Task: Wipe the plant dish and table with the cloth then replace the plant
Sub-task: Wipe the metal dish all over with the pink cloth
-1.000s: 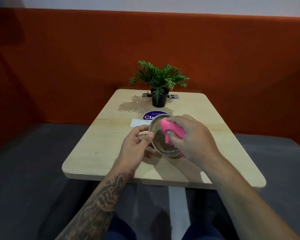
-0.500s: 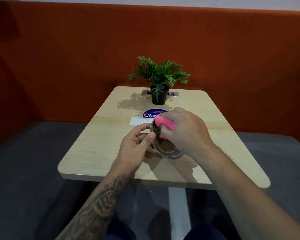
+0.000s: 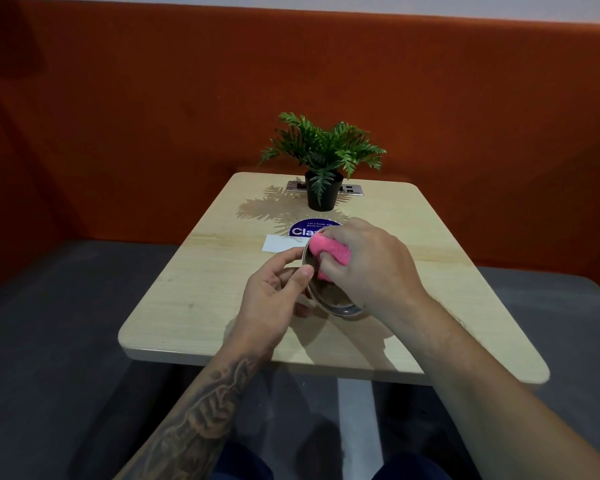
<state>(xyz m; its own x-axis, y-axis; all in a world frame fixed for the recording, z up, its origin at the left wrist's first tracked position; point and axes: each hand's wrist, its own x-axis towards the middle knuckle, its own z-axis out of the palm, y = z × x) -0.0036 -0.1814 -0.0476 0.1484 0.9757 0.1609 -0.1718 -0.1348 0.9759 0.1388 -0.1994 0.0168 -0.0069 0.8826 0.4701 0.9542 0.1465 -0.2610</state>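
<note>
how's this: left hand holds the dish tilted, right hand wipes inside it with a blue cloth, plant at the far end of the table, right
The cloth is pink, not blue; the head view shows it. The rest holds: left hand holds the dish tilted, right hand wipes inside it, plant stands at the far end of the table.
</note>
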